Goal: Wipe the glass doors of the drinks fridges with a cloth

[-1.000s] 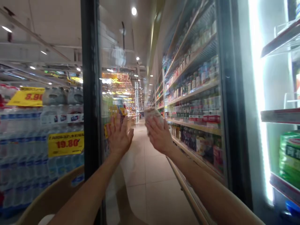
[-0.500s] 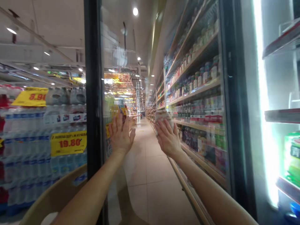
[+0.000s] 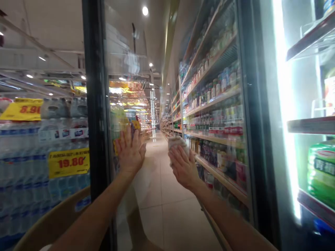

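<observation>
In the head view a glass door with a black frame (image 3: 94,104) stands in front of me, swung out from a lit cooler. My left hand (image 3: 130,151) lies flat against the glass at the left, its fingers spread and nothing in it. To its right, my right hand (image 3: 184,168) presses a pale folded cloth (image 3: 178,141) against the same pane. The cloth's upper edge shows above the fingertips; its lower part is hidden under the hand.
Cooler shelves (image 3: 310,126) are at the right, with a green pack (image 3: 321,174) of bottles on one. Stacked water bottles (image 3: 23,153) with yellow price signs (image 3: 69,162) stand at the left. A tan curved panel (image 3: 56,218) is low at the left. Through the glass appear floor tiles and drink shelves.
My right hand has slid down the glass a little with the cloth. My left hand stays spread on the pane. The whole view has shifted slightly to the right.
</observation>
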Motion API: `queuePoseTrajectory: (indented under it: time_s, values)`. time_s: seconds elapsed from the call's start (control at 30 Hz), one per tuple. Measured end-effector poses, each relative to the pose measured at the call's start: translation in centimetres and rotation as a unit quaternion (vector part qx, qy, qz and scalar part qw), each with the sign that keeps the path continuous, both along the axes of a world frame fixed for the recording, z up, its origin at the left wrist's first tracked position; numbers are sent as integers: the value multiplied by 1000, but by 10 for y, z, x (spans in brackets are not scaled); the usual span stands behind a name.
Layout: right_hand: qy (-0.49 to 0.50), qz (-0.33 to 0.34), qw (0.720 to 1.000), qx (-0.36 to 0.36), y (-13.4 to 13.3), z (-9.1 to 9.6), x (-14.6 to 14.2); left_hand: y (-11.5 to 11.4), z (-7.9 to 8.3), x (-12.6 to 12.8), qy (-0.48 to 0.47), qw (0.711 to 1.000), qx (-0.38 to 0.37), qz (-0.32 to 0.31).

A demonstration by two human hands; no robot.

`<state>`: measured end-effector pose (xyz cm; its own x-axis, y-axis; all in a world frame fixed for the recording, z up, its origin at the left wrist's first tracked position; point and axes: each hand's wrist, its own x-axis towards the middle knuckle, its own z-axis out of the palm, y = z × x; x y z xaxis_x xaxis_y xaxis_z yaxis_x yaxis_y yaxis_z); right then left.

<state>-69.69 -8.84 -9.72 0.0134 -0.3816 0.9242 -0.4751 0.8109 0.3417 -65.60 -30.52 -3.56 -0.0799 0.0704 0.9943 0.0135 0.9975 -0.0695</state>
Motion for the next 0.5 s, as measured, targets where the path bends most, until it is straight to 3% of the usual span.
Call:
queuePoseTrajectory:
  time_s: [0.07,0.13,0.2,0.27,0.3,0.37,0.43,0.5]
  values:
    - [1,-6,1000,-19,18,0,-4,1,-17,1,-14,999,-36,4]
    - [-10,-43,992,-117,55,1,-14,2,-34,2,-10,997,-77,12]
    - [-22,-78,968,-239,88,3,-24,3,-47,3,8,995,-96,20]
    - [-29,-93,943,-319,97,-1,-27,3,-52,3,20,995,-98,20]
    - [-32,-92,941,-325,90,-6,-24,3,-52,3,20,995,-97,18]
    - [-33,-68,963,-257,56,-21,-12,2,-50,3,18,995,-95,14]
    - [-26,-15,992,-121,14,-39,3,2,-48,3,14,995,-93,15]
    - [-20,37,999,-11,-12,-55,13,1,-48,3,11,995,-94,19]
